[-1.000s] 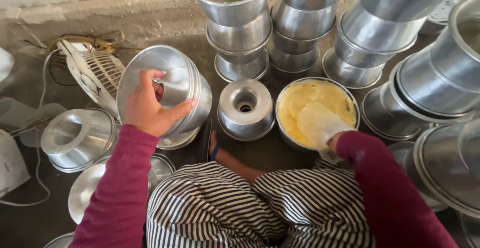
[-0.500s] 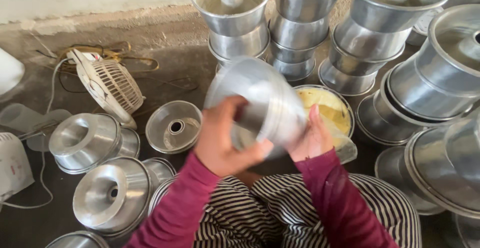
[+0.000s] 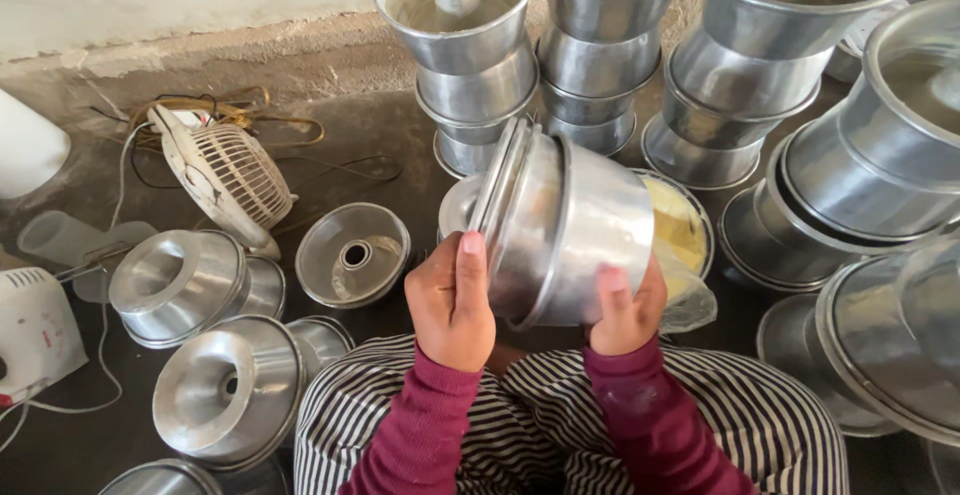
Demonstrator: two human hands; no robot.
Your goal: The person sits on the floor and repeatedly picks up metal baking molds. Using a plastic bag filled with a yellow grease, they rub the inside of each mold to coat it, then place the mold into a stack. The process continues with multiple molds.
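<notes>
- While the person sits on the floor, both hands hold a metal ring-shaped cake tin tipped on its side, just above the striped lap.
- Left hand: its grip is wrapped round the tin's rim on the left, thumb lying up along the edge, fingers hidden behind.
- Right hand: it cups the tin's right side from below, fingers pressed flat on the wall and smeared pale; how far they curl round I cannot tell.
- Just beyond the tin, partly hidden by it, sits a bowl of yellow grease, touching nothing I can make out.
- Judging by the smeared fingers and the tilt, the step in hand looks like coating the tin by hand, between strokes.
- A next move would call for a steady left grip while the tin turns, since the wall is smooth and likely slippery.
- Stacked tins stand far and right; loose tins and a small fan lie to the left.
</notes>
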